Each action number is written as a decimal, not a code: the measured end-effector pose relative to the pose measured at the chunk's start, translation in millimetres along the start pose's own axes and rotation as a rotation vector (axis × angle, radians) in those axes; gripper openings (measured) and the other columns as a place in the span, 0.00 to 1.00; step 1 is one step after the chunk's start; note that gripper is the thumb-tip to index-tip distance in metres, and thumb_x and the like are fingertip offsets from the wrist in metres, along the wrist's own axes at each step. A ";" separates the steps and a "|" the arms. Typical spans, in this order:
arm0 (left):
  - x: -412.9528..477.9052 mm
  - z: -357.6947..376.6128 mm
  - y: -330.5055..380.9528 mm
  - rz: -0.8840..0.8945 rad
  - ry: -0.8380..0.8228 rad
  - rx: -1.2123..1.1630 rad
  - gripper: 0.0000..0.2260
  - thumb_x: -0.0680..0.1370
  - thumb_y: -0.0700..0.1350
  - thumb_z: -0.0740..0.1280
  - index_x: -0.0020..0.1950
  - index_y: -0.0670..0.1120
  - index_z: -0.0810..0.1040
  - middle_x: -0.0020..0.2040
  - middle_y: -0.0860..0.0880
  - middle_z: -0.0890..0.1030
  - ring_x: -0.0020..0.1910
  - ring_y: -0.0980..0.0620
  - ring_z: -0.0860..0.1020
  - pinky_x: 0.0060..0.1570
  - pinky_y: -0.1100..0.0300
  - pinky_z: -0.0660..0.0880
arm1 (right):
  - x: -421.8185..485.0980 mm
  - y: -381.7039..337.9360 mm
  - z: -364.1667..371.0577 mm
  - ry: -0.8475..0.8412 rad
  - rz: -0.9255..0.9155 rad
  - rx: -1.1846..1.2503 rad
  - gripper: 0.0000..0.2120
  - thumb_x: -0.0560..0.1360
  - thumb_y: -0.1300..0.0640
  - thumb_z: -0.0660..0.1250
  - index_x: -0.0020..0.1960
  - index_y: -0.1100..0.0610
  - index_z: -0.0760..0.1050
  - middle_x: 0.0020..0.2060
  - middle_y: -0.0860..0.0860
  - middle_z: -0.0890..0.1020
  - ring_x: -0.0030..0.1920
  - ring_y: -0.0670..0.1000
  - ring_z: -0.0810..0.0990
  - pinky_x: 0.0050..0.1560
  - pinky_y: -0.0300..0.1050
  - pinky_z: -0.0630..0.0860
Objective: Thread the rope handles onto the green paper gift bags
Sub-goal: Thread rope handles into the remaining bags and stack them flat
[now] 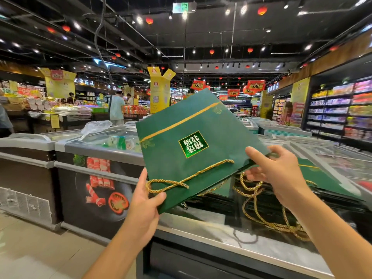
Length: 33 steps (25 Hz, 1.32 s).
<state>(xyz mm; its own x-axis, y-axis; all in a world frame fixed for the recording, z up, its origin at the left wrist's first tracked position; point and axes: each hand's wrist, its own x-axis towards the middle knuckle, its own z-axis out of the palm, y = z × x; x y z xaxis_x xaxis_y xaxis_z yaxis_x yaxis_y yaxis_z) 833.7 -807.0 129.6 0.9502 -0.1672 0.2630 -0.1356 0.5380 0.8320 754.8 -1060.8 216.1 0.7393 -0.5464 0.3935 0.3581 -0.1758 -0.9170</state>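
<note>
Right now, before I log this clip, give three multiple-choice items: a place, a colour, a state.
1. The stack of bags lies: A on the floor; B on the freezer; C on a shelf.
2. The rope handle on the raised bag is: A red; B white; C gold.
3. The raised bag is held by: A both grips; B one grip; C nothing.
Answers: 1 B, it rests on the freezer top. 2 C, the rope handle is gold. 3 A, the left grip holds a lower corner, the right grip its edge.
</note>
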 end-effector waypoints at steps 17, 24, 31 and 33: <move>86.1 106.6 19.8 0.182 -0.327 0.817 0.23 0.77 0.56 0.72 0.71 0.59 0.71 0.68 0.54 0.73 0.66 0.53 0.70 0.61 0.55 0.69 | 39.5 -14.0 -118.1 0.048 -0.180 -0.809 0.29 0.78 0.43 0.69 0.75 0.52 0.69 0.71 0.49 0.74 0.71 0.53 0.71 0.65 0.49 0.69; 103.3 165.5 -28.7 0.164 -0.456 1.011 0.26 0.77 0.60 0.70 0.73 0.55 0.71 0.67 0.53 0.74 0.63 0.56 0.70 0.60 0.56 0.69 | 46.4 4.8 -180.6 0.101 -0.049 -0.972 0.32 0.79 0.42 0.67 0.77 0.57 0.67 0.74 0.53 0.73 0.73 0.54 0.72 0.70 0.47 0.68; 108.6 169.9 -55.9 0.139 -0.527 1.155 0.26 0.78 0.63 0.67 0.74 0.55 0.70 0.71 0.54 0.73 0.69 0.52 0.71 0.66 0.53 0.70 | 46.4 28.9 -196.0 0.040 0.071 -1.027 0.34 0.80 0.38 0.63 0.79 0.56 0.64 0.75 0.51 0.71 0.74 0.52 0.70 0.70 0.45 0.67; 108.5 170.1 -59.3 0.154 -0.543 1.208 0.26 0.79 0.63 0.65 0.74 0.55 0.70 0.71 0.54 0.74 0.67 0.53 0.72 0.65 0.54 0.70 | 44.7 34.5 -197.6 0.035 0.080 -1.026 0.33 0.80 0.38 0.63 0.78 0.56 0.65 0.75 0.51 0.71 0.73 0.52 0.71 0.70 0.45 0.67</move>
<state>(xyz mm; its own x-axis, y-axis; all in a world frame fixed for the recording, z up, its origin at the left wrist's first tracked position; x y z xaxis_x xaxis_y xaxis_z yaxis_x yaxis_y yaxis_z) 897.1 -997.6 191.9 0.7095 -0.6288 0.3181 -0.6609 -0.4371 0.6101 687.5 -1253.1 189.1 0.7168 -0.6078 0.3418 -0.3627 -0.7436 -0.5617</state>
